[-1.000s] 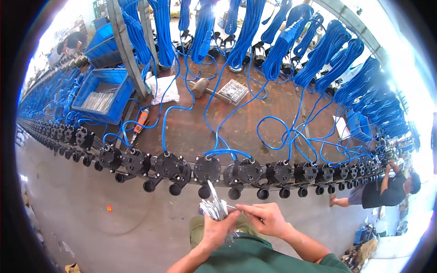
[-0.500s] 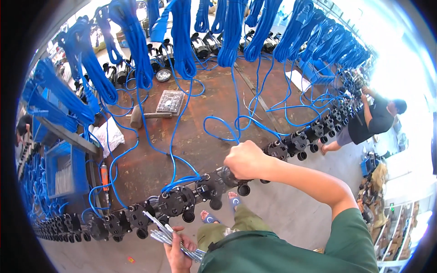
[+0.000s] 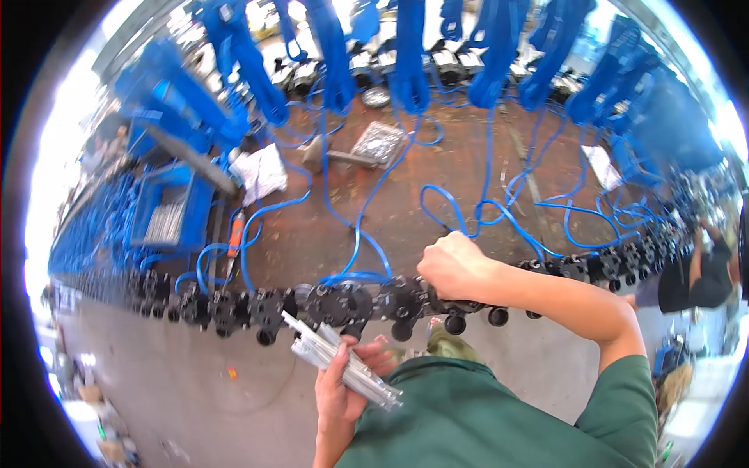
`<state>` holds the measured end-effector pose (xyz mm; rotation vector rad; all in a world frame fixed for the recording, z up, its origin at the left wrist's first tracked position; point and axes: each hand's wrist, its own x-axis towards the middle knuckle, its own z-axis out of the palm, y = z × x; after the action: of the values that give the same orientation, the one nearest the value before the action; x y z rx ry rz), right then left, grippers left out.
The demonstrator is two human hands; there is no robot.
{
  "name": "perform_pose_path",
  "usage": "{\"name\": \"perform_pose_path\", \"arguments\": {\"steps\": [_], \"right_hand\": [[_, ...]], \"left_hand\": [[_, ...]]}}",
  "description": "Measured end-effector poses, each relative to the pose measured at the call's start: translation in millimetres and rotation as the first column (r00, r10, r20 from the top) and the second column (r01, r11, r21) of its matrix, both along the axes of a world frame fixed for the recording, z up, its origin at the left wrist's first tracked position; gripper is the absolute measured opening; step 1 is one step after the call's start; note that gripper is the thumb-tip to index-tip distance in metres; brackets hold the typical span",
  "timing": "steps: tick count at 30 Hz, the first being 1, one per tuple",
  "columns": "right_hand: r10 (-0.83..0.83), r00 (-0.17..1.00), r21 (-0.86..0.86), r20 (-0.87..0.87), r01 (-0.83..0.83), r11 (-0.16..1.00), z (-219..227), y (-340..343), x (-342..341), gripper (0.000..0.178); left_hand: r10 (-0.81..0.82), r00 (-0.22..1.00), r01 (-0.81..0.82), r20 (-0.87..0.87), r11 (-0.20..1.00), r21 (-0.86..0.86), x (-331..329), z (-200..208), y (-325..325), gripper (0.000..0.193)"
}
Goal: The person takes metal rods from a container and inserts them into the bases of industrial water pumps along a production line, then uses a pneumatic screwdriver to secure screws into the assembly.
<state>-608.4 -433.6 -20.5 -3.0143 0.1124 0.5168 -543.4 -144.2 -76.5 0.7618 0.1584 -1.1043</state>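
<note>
My left hand (image 3: 334, 394) is closed around a bundle of thin silvery metal rods (image 3: 355, 374), held just in front of the row at the table's near edge. The rods point up and to the left, and their ends fan out a little. My right hand (image 3: 454, 265) makes a fist, knuckles up, over one of the black round machine units (image 3: 339, 303) lined up along that edge. Whatever is inside the fist is hidden. A blue cable (image 3: 374, 242) runs from the units across the brown tabletop (image 3: 304, 253).
On the table lie a mallet (image 3: 316, 154), a tray of small metal parts (image 3: 378, 143), a white cloth (image 3: 261, 171) and an orange-handled screwdriver (image 3: 236, 235). Blue cable coils (image 3: 411, 62) hang above. A blue bin (image 3: 199, 214) holds rods. A co-worker (image 3: 710, 269) stands at right.
The view has swung, so the table sits further right and higher. My left hand has lifted the rods closer to the row. The right fist stays over the units.
</note>
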Motion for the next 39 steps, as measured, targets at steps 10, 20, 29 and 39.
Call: {"name": "perform_pose_path", "arguments": {"steps": [10,20,29,39], "right_hand": [[0.013,0.725,0.061,0.689,-0.076,0.995,-33,32,17,0.04],[-0.426,0.861,0.846,0.279,-0.01,0.533,-25,111,-48,0.016],[-0.47,0.769,0.612,0.434,0.132,0.78,-6,91,-67,0.016],[-0.26,0.891,0.286,0.372,0.156,0.946,54,-12,23,0.007]], "left_hand": [[0.134,0.991,-0.13,0.005,0.969,-0.209,-27,16,-25,0.016],[0.2,0.967,-0.193,0.158,0.979,-0.06,-44,15,-34,0.024],[0.175,0.984,-0.174,-0.009,0.981,0.08,-36,-15,-14,0.021],[0.17,0.973,-0.159,-0.154,0.984,0.076,-8,-34,13,0.013]]}}
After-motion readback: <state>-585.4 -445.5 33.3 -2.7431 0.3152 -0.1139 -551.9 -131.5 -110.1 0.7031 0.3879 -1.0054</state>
